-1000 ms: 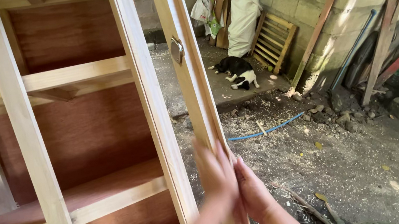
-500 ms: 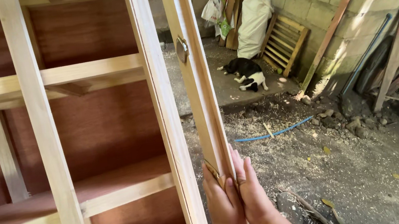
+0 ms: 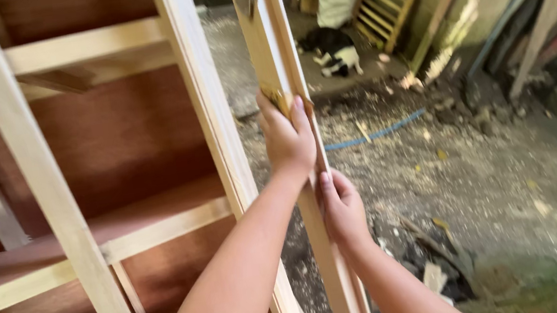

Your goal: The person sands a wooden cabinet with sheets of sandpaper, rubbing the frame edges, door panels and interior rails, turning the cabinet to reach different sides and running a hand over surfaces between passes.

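Pale wood door edge (image 3: 276,49) hid our fingertips: left hand (image 3: 287,137) wrapped sandpaper (image 3: 276,98), right hand (image 3: 341,205) curled closed below.

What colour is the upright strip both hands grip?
Pale, unfinished wood strip, clearest in the head view.

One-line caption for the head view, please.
Both hands grip the edge of an upright wooden door frame, left hand above right hand, beside a wooden cabinet.

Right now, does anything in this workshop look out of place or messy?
Yes. The dirt floor beside the wooden door frame is strewn with scraps and debris, a blue cord lies loose across it, and a black-and-white animal lies among the clutter.
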